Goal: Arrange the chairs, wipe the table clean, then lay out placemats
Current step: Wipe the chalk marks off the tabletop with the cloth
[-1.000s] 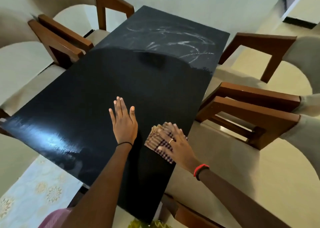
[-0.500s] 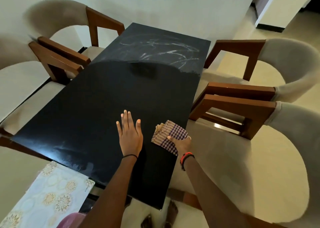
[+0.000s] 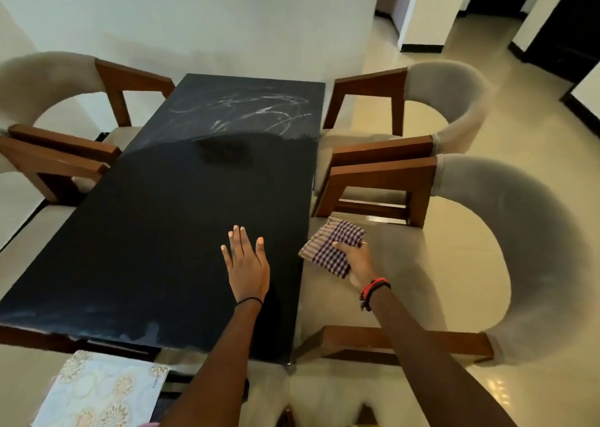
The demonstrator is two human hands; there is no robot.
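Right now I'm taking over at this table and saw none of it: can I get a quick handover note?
Left hand: open, flat on the table top.
Right hand: grip round the checked cloth, held off the table's right edge, over the near right chair seat.
Done: chairs drawn up on both sides; the near part of the top looks wiped.
Left: white smears at the far end, faint streaks by the near edge; then the patterned placemat, now off the table by its near left corner.

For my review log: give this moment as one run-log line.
stage: wiping | left hand: flat on table | right hand: holds checked cloth past table's right edge | far end: white smears, unwiped
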